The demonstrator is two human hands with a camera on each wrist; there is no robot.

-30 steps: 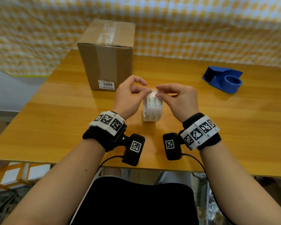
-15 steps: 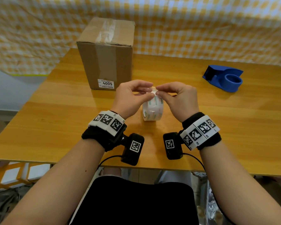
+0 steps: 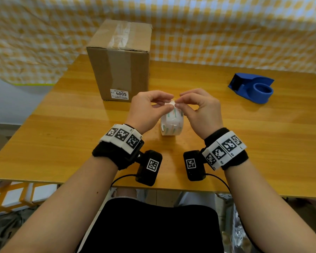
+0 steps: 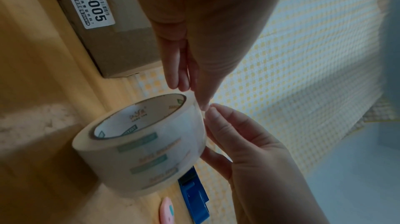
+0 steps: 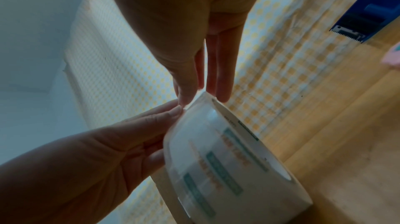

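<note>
The packing tape roll [image 3: 171, 126] is stood on edge at mid-surface [image 3: 62, 134], its top pinched by the curled fingers of the left hand [image 3: 146, 111] and the right hand [image 3: 202, 110], tips meeting. A cardboard box [image 3: 120, 70] is seen at eleven o'clock, a blue tape dispenser [image 3: 252, 88] at two.

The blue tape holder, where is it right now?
In the head view the blue tape holder sits on the table at the far right, beyond the right hand and well right of the cardboard box.
</note>
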